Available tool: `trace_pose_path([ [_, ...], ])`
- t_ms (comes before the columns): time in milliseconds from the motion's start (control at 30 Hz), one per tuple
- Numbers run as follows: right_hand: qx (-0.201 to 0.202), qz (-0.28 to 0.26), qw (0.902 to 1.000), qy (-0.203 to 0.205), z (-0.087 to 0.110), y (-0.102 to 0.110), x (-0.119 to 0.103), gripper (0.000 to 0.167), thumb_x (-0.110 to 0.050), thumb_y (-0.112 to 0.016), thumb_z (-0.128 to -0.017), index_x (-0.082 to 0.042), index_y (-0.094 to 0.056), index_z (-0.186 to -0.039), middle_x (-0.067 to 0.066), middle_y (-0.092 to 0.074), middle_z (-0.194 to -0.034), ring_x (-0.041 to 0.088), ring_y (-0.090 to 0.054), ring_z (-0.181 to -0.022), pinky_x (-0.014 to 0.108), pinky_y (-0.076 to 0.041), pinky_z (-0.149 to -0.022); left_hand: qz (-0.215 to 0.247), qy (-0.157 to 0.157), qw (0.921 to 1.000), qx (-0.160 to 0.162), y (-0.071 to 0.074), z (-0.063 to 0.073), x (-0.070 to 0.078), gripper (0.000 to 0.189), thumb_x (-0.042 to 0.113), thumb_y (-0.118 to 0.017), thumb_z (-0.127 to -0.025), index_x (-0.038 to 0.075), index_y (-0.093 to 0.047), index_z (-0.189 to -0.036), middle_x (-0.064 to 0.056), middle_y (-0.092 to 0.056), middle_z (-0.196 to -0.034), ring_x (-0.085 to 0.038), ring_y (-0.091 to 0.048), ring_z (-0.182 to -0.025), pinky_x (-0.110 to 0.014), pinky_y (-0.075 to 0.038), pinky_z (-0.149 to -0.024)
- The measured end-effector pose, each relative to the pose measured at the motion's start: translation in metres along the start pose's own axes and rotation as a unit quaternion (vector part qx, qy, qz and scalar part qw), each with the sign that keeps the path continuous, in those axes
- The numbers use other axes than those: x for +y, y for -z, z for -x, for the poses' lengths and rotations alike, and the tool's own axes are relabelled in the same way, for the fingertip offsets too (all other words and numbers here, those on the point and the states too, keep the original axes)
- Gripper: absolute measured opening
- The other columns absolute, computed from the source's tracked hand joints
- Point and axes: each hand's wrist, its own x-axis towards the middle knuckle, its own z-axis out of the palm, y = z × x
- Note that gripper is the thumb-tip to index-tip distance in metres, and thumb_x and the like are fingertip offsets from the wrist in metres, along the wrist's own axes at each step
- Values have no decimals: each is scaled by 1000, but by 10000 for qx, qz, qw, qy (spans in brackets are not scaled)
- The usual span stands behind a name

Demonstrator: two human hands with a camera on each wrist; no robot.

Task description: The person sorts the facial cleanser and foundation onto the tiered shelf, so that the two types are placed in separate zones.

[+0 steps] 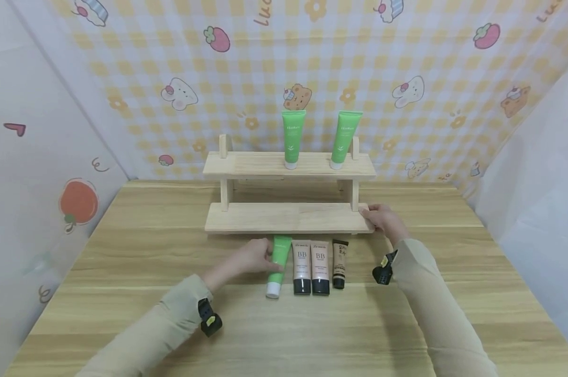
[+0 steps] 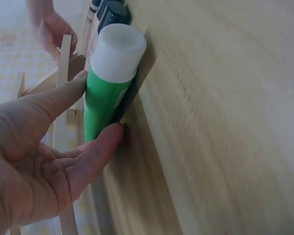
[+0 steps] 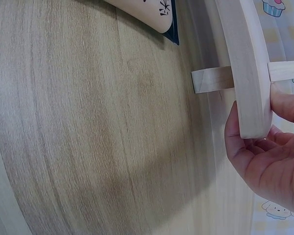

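Observation:
My left hand (image 1: 252,256) holds a green tube (image 1: 281,253) with a white cap, which lies in front of the shelf, cap toward me. In the left wrist view the thumb is on one side of the tube and the fingers (image 2: 95,159) on the other. My right hand (image 1: 384,220) grips the right end of the lower board of a two-tier wooden shelf (image 1: 284,217), thumb above and fingers below. To the right of the held tube lie two pinkish BB cream tubes (image 1: 302,267) with black caps, then a smaller tan-and-black tube (image 1: 339,264).
Two more green tubes (image 1: 293,137) stand on the upper board, the right one (image 1: 345,139) tilted. The shelf stands toward the back of the wood-grain table (image 1: 156,230), before a yellow checked cloth (image 1: 265,68). White walls (image 1: 43,157) flank both sides.

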Motion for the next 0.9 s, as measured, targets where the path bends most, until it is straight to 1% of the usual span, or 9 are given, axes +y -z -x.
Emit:
trace_pose_path([
  [67, -13, 4, 10000, 15, 1, 0, 0, 58, -28, -41, -97, 10, -26, -138, 16, -50, -118, 7, -53, -80, 22, -49, -76, 224, 90, 9997, -31, -3, 0, 1, 28, 29, -75, -73, 5, -60, -80, 0, -56, -63, -10, -48, -52, -19, -43, -46],
  [133, -18, 16, 10000, 33, 1, -1, 0, 57, -27, -41, -97, 10, -26, -138, 15, -51, -115, 6, -53, -79, 21, -49, -75, 441, 129, 9989, -65, -6, 0, 3, 29, 27, -75, -73, 4, -60, -85, -3, -59, -70, -12, -54, -58, -22, -49, -51],
  [233, -20, 44, 10000, 54, 1, 0, 0, 57, -27, -41, -97, 10, -26, -138, 14, -51, -112, 6, -52, -78, 18, -47, -70, 738, 148, 9971, -142, -9, 0, 5, 32, 26, -75, -73, 4, -59, -91, -5, -63, -79, -16, -60, -65, -25, -54, -57],
  [433, 17, 156, 9999, 25, 3, 2, 1, 58, -29, -39, -97, 8, -24, -140, 16, -48, -117, 9, -51, -83, 17, -45, -67, 964, 140, 9948, -294, -12, -4, 9, 32, 24, -74, -74, 4, -57, -93, -7, -63, -79, -16, -63, -65, -25, -55, -55],
  [567, -26, 208, 9997, 84, 3, 2, 2, 58, -30, -39, -97, 8, -25, -139, 11, -50, -107, 9, -49, -79, 18, -44, -65, 925, 172, 9950, -344, -13, -3, 10, 29, 23, -72, -76, 2, -58, -89, -7, -63, -75, -16, -62, -58, -25, -55, -53],
  [667, -76, 222, 9997, 87, 4, 2, 3, 59, -32, -39, -97, 7, -26, -139, 9, -49, -105, 10, -47, -81, 19, -44, -67, 909, 191, 9951, -352, -14, -3, 9, 28, 24, -71, -77, 1, -58, -86, -8, -64, -72, -16, -62, -55, -26, -55, -51],
  [767, -93, 168, 9998, 69, 4, 2, 3, 59, -32, -38, -97, 8, -25, -139, 11, -50, -109, 11, -49, -83, 19, -44, -69, 970, 208, 9943, -386, -14, -3, 7, 28, 24, -71, -77, 2, -58, -86, -8, -63, -72, -16, -61, -54, -26, -55, -51],
  [800, -74, 147, 9999, 45, 3, 1, 2, 59, -32, -39, -97, 8, -25, -139, 12, -49, -112, 11, -50, -84, 19, -45, -69, 1001, 199, 9939, -411, -13, -3, 6, 27, 24, -71, -78, 2, -58, -87, -8, -64, -73, -16, -61, -54, -26, -55, -51],
  [900, -27, 123, 9999, 37, 3, 0, 1, 59, -31, -39, -97, 8, -25, -139, 15, -50, -114, 9, -52, -82, 19, -46, -69, 1035, 172, 9932, -495, -12, -2, 4, 28, 24, -70, -78, 2, -58, -88, -8, -64, -73, -16, -61, -54, -26, -55, -51],
])
